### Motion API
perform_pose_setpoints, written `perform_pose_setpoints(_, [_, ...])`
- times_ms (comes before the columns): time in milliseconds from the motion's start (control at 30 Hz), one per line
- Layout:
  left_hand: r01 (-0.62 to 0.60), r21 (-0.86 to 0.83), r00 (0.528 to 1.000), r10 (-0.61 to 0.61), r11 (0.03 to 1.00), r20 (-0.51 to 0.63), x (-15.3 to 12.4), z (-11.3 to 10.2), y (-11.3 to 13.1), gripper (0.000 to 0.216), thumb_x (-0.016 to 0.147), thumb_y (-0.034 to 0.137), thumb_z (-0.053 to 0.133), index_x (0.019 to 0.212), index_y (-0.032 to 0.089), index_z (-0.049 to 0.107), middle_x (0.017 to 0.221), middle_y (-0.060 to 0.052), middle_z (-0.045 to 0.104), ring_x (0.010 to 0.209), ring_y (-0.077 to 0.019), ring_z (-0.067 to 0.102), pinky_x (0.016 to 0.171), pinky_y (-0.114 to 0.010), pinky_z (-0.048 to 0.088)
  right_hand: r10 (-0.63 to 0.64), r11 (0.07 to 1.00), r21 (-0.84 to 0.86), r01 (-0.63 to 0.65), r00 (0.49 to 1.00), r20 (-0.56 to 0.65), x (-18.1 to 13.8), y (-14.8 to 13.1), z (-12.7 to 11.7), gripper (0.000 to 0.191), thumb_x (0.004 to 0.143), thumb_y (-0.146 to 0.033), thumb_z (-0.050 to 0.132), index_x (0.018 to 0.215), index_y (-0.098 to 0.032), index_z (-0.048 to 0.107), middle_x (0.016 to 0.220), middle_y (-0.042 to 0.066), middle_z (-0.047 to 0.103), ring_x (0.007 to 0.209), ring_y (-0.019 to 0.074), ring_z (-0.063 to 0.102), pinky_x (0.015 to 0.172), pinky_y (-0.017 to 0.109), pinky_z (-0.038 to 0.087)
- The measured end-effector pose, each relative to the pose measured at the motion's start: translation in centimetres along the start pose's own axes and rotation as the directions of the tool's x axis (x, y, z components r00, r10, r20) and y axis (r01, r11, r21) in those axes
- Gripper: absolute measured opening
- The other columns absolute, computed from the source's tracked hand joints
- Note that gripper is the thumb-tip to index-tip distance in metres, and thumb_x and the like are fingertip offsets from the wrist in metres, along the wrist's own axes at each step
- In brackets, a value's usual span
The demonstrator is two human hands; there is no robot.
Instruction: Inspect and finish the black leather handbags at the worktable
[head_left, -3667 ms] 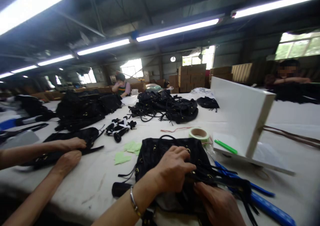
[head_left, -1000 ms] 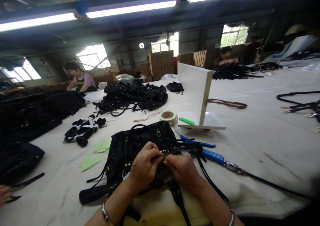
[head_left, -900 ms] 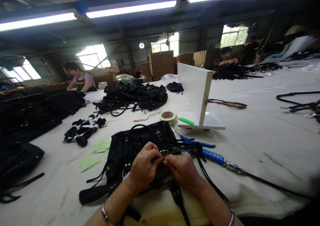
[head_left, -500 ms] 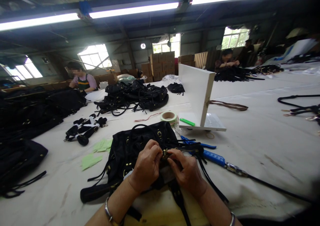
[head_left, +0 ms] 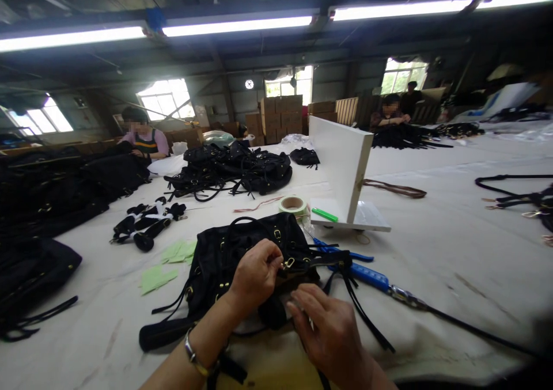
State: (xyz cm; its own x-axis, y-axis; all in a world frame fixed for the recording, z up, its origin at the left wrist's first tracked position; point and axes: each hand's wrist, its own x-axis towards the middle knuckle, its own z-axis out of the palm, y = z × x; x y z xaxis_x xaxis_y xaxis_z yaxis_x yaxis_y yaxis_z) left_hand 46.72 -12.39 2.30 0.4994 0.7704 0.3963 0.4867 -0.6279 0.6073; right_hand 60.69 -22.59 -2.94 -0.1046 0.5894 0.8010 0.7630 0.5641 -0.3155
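Note:
A black handbag with gold buckles lies on the table in front of me. My left hand is over its middle, thumb and fingers pinched together at a small gold metal clasp near the bag's opening. Lower and to the right, my right hand is apart from the clasp with its fingers curled and thumb close to the fingertips. Whatever those fingers hold, if anything, cannot be made out. A dark strap runs beneath this hand, mostly hidden by it.
Blue-handled pliers lie right of the bag beside a black-cabled tool. Behind are a tape roll, a green cutter and an upright white board. Green paper slips and black bags lie left; co-workers sit farther back.
My right hand has come away from the clasp, moving down and toward me. My left hand stays at the clasp, which shows more openly now.

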Motion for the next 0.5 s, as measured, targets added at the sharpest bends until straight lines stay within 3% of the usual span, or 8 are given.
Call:
perform_pose_setpoints(100, [-0.012, 0.001, 1.000, 0.012, 1.000, 0.016, 0.1, 0.0, 0.0, 0.011, 0.085, 0.014, 0.052, 0.076, 0.019, 0.054, 0.074, 0.001, 0.058, 0.071, -0.0135, 0.054, 0.066, -0.025, 0.038, -0.007, 0.999, -0.039, 0.010, 0.996, 0.086, -1.0, -1.3, -0.1, 0.011, 0.093, -0.016, 0.050, 0.086, -0.018, 0.058, 0.071, 0.004, 0.059, 0.058, 0.0152, 0.056, 0.054, 0.025, 0.040])
perform_pose_setpoints(200, [-0.030, 0.002, 0.999, 0.030, 1.000, 0.030, -0.1, -0.1, 0.0, 0.011, 0.085, 0.014, 0.052, 0.075, 0.019, 0.054, 0.074, 0.001, 0.058, 0.071, -0.0134, 0.054, 0.066, -0.025, 0.038, 0.030, 0.998, -0.057, -0.030, 1.000, 0.005, -1.6, -1.0, -0.6, 0.011, 0.092, -0.013, 0.048, 0.088, -0.018, 0.057, 0.073, 0.005, 0.060, 0.066, 0.0168, 0.058, 0.061, 0.026, 0.042])
perform_pose_setpoints(300, [-0.055, 0.023, 0.998, 0.055, 0.998, 0.032, -0.2, -0.2, 0.2, 0.011, 0.084, 0.014, 0.053, 0.075, 0.019, 0.055, 0.073, 0.000, 0.058, 0.070, -0.0134, 0.054, 0.066, -0.025, 0.038, 0.175, 0.972, -0.145, -0.185, 0.981, -0.080, -1.7, 0.7, -1.5, 0.012, 0.093, -0.018, 0.046, 0.090, -0.018, 0.058, 0.080, 0.006, 0.063, 0.072, 0.0180, 0.061, 0.065, 0.027, 0.044])
perform_pose_setpoints(433, [-0.109, 0.045, 0.994, 0.108, 0.993, 0.022, -0.4, -0.1, 0.4, 0.010, 0.083, 0.014, 0.054, 0.075, 0.019, 0.056, 0.073, 0.000, 0.058, 0.070, -0.0139, 0.053, 0.067, -0.025, 0.040, 0.383, 0.840, -0.355, -0.410, 0.912, -0.146, -1.6, 3.8, -2.1, 0.022, 0.092, -0.028, 0.046, 0.093, -0.019, 0.067, 0.085, 0.007, 0.069, 0.072, 0.0209, 0.065, 0.060, 0.027, 0.045])
perform_pose_setpoints(500, [-0.133, 0.033, 0.991, 0.132, 0.991, 0.028, -0.6, 0.1, 0.4, 0.009, 0.084, 0.015, 0.054, 0.076, 0.019, 0.058, 0.075, 0.000, 0.060, 0.073, -0.0144, 0.055, 0.069, -0.026, 0.041, 0.461, 0.823, -0.301, -0.482, 0.876, -0.142, -1.5, 5.2, -1.8, 0.026, 0.091, -0.034, 0.050, 0.094, -0.019, 0.071, 0.078, 0.007, 0.071, 0.066, 0.0219, 0.066, 0.053, 0.027, 0.046])
